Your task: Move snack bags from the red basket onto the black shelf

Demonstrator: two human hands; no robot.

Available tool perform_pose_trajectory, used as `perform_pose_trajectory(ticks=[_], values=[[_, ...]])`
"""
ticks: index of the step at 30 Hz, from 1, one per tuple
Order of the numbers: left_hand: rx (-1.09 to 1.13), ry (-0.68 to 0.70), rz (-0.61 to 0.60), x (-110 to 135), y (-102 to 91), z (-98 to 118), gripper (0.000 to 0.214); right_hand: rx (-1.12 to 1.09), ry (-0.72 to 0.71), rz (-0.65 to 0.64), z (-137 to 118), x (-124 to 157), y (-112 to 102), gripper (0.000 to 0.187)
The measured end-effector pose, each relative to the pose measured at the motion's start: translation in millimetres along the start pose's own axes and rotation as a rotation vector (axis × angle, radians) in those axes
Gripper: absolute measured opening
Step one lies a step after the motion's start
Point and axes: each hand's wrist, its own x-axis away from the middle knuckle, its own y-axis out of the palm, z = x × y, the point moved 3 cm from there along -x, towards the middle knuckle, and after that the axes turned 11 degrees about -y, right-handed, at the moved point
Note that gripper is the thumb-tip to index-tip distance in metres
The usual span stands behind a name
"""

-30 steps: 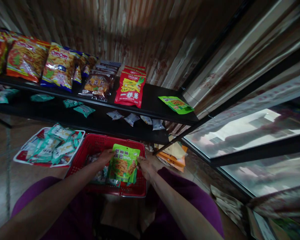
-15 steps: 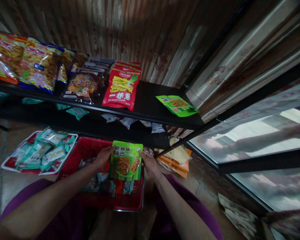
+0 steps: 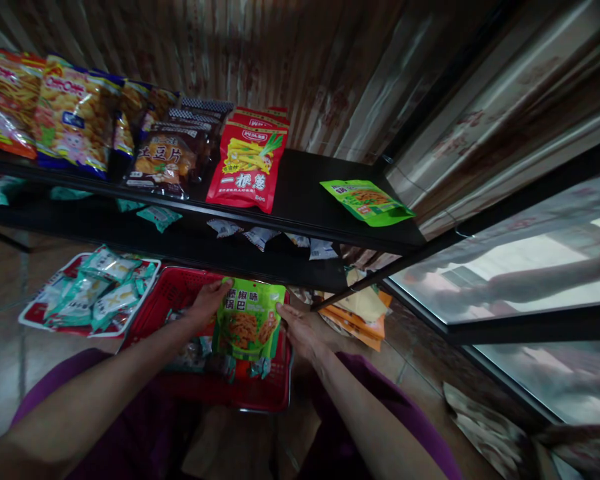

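Note:
A green snack pouch [image 3: 250,320] with a picture of brown crackers hangs upright between my hands, its printed front toward me. My left hand [image 3: 211,303] pinches its upper left edge, and my right hand [image 3: 297,327] grips the right edge. Below the pouch is a red basket [image 3: 200,390] holding several small wrapped snacks [image 3: 193,357], partly hidden by the pouch and my left arm. A similar green pouch [image 3: 365,200] lies flat at the right end of the black shelf [image 3: 300,177].
On the upper shelf stand red snack bags [image 3: 250,160], brown bags [image 3: 165,160] and yellow-blue bags [image 3: 75,120]. Small packets lie on the lower shelf [image 3: 195,250]. At left, a white-rimmed basket [image 3: 27,320] holds teal packets [image 3: 83,300]. Orange packaging [image 3: 363,327] lies beside the shelf leg; glass panels [image 3: 520,267] stand at right.
The pouch stays in both hands above the red basket and has tilted slightly. The view has shifted a little, so the shelf appears higher and farther right.

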Motion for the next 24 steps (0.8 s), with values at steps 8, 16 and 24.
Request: perform_pose_trajectory(ticks=[8,16,24], values=[[0.195,-0.040,0.115,-2.1,-23.1,3.1,0.032,-0.026,0.064,-0.067,6.2,-3.9,24.2,0.043],[0.266,-0.107,-0.058,-7.5,-15.2,-1.9,0.035,-0.065,0.028,0.036,7.6,-19.6,15.7,0.036],[0.316,-0.219,-0.346,6.4,2.9,-19.2,0.040,-0.154,-0.029,0.115,7.7,-20.1,3.9,0.036]])
